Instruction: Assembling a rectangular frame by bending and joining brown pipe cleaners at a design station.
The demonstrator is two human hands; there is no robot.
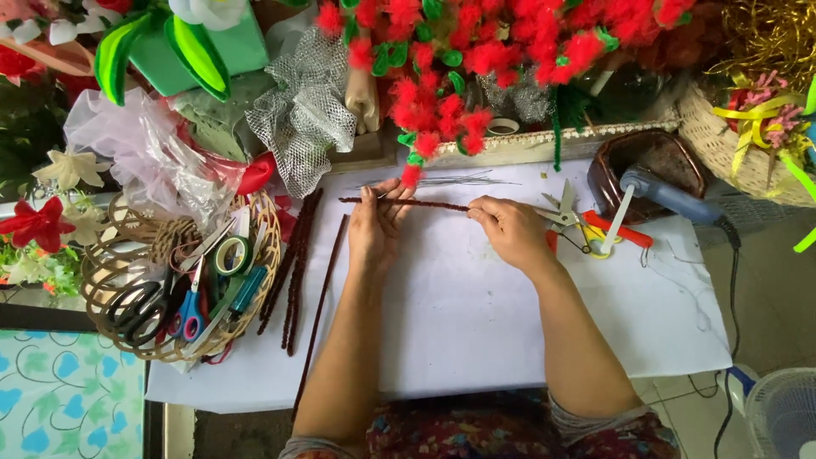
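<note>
Both hands hold 1 dark brown chenille stem (406, 202) level just above the white paper sheet (476, 314). The left hand (376, 228) has its fingers pinched on the stem's left part, and the right hand (510, 229) has its fingers pinched on the right end. More brown stems (297, 272) lie to the left, beside a wicker basket (270, 246) of scissors and tape. A glue gun (667, 194) rests to the right, near small snips (568, 212).

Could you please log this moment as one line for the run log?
left hand: pinches brown chenille stem | right hand: pinches same stem's other end | nearby: scissors, glue gun
</note>
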